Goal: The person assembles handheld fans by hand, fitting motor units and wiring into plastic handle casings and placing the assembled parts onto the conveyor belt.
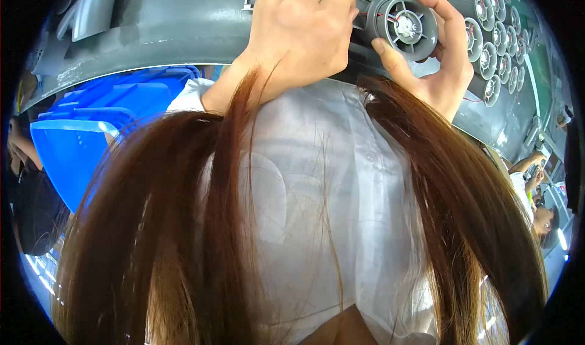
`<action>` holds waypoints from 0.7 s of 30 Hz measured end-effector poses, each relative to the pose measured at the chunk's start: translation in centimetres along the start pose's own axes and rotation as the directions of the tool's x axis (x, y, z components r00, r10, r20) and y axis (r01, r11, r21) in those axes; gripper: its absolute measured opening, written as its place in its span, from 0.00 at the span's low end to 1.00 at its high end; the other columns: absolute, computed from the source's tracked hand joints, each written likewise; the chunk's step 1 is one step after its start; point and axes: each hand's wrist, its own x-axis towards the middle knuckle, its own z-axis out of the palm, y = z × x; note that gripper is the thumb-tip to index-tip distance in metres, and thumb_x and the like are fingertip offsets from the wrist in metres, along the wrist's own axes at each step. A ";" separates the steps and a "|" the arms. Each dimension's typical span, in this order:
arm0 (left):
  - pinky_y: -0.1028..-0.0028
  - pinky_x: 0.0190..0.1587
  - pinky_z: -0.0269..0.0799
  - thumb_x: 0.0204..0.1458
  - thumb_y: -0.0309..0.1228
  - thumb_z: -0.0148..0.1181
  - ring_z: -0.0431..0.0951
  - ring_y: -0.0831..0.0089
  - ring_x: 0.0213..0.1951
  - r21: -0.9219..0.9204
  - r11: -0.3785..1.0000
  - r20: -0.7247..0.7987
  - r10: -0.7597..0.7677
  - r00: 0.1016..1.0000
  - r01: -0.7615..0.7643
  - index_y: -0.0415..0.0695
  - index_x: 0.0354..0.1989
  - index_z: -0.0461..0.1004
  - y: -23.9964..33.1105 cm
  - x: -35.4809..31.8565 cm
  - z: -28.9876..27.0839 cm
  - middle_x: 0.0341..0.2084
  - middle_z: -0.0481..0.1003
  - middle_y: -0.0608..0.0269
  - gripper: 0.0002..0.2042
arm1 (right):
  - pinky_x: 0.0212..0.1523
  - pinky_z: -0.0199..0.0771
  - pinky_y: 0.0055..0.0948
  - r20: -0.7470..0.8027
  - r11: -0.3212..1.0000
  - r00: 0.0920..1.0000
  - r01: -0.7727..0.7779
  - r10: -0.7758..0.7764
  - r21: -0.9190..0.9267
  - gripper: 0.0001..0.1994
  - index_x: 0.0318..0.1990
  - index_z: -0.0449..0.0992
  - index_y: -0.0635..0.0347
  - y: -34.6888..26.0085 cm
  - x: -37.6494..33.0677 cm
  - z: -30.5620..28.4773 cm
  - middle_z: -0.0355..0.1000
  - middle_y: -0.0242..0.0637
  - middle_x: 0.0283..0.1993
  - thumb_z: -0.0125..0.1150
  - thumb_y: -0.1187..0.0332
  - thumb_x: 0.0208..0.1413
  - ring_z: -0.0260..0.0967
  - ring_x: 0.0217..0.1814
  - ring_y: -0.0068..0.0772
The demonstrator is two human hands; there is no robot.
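Observation:
My right hand (448,59) is closed around a grey round fan housing (407,27), thumb on its near rim and fingers round the far right side. The housing's open face, with spokes and a white hub, is turned toward me, and a bit of red wire shows inside it. To the left, my left hand (298,31) is closed with its back to me, a ring on one finger. Its fingertips are hidden, so what they hold cannot be made out. A grey narrow part (363,7) shows between the left hand and the housing.
Several similar grey fan housings (487,59) with red wires stand at the right of the dark table (183,28). Grey curved casing pieces (94,15) lie at the far left. Stacked blue bins (70,135) stand below the table's left edge. Other people are at both sides.

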 end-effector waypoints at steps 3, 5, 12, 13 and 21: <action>0.63 0.38 0.65 0.40 0.23 0.59 0.73 0.58 0.31 0.014 0.995 0.185 -0.096 0.978 0.095 0.39 0.28 0.70 1.2 2.1 -2.1 0.27 0.72 0.53 0.06 | 0.47 0.68 0.22 0.051 0.998 0.998 -0.040 0.042 -0.042 0.28 0.51 0.65 0.64 0.4 0.0 0.0 0.73 0.36 0.42 0.69 0.78 0.40 0.69 0.42 0.22; 0.63 0.38 0.65 0.40 0.23 0.59 0.74 0.59 0.31 0.071 0.984 0.361 -0.176 0.916 0.161 0.40 0.28 0.70 1.8 3.0 -3.1 0.28 0.73 0.53 0.06 | 0.53 0.62 0.24 0.025 1.000 0.999 -0.023 0.022 0.008 0.27 0.52 0.63 0.62 0.6 -0.2 0.1 0.69 0.39 0.48 0.68 0.76 0.42 0.65 0.47 0.24; 0.64 0.35 0.68 0.39 0.23 0.60 0.75 0.60 0.30 0.079 0.987 0.282 -0.156 0.947 0.139 0.38 0.27 0.71 1.7 2.8 -3.4 0.28 0.74 0.53 0.06 | 0.58 0.57 0.29 0.058 0.999 0.998 -0.012 0.010 0.039 0.29 0.55 0.61 0.62 1.1 -0.3 0.5 0.66 0.40 0.50 0.67 0.69 0.46 0.62 0.52 0.31; 0.65 0.34 0.68 0.39 0.23 0.60 0.75 0.60 0.29 0.079 0.988 0.280 -0.151 0.948 0.134 0.38 0.26 0.71 1.7 2.8 -3.4 0.28 0.74 0.52 0.06 | 0.58 0.58 0.29 0.062 0.998 0.997 0.039 -0.036 -0.051 0.30 0.56 0.61 0.62 1.3 -0.3 0.4 0.66 0.41 0.51 0.67 0.65 0.47 0.62 0.52 0.32; 0.65 0.34 0.69 0.39 0.24 0.59 0.75 0.60 0.29 0.081 0.987 0.277 -0.155 0.948 0.137 0.37 0.26 0.71 1.9 3.0 -3.5 0.27 0.73 0.51 0.05 | 0.56 0.61 0.30 0.116 0.995 0.993 0.041 -0.031 -0.090 0.32 0.57 0.65 0.63 1.3 0.1 0.2 0.68 0.40 0.48 0.65 0.52 0.50 0.65 0.50 0.31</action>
